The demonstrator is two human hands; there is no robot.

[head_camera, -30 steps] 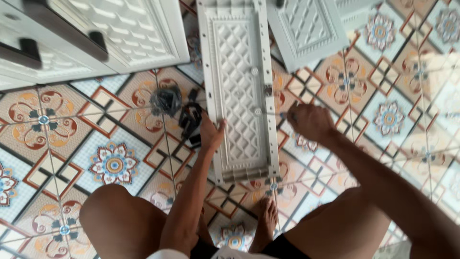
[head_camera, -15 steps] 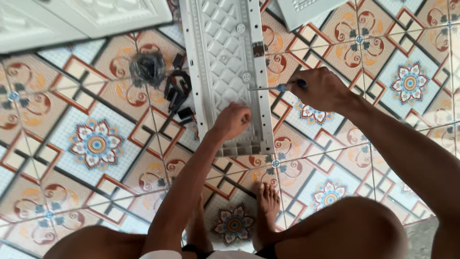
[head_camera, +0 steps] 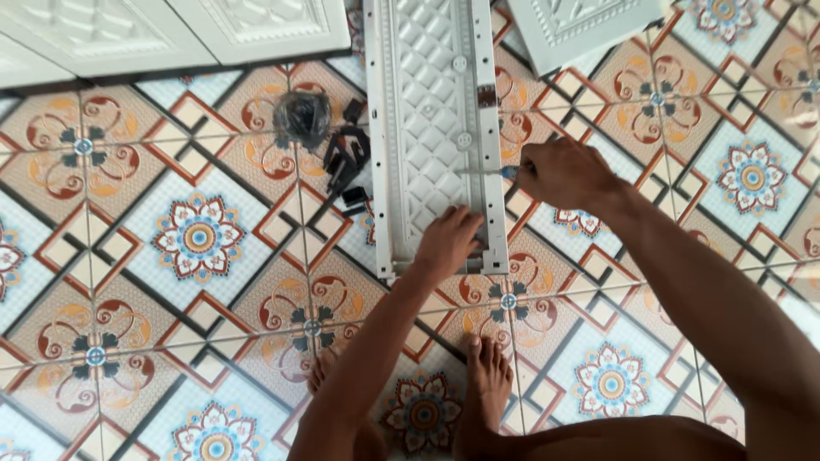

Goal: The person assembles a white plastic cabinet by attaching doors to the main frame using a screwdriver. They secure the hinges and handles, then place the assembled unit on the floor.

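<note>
Down on the patterned tile floor [head_camera: 196,239], a long white quilted panel [head_camera: 431,111] is lying flat, running from near the person's feet away toward the far edge of the scene, with more white panels [head_camera: 171,30] resting at far left and another [head_camera: 589,26] at far right. Left of the long panel, a crumpled clear bag [head_camera: 301,115] and a cluster of small black fittings [head_camera: 346,158] are sitting on the tiles, close to its left rail. Now the hands: the left hand [head_camera: 448,241] is pressing down on the panel's near end, fingers curled over the surface and holding nothing loose, simply pinning it. The right hand [head_camera: 564,173] is closed tight around the handle of a screwdriver [head_camera: 487,171], the shaft lying level and pointing left into the panel's right rail, so the panel is sitting under one hand and just left of the other. The risk, as I judge it: the tip could be slipping off the screw head and skidding across the plastic, gouging it or jabbing toward the bracing hand nearby, if the panel is shifting on the smooth tiles.
</note>
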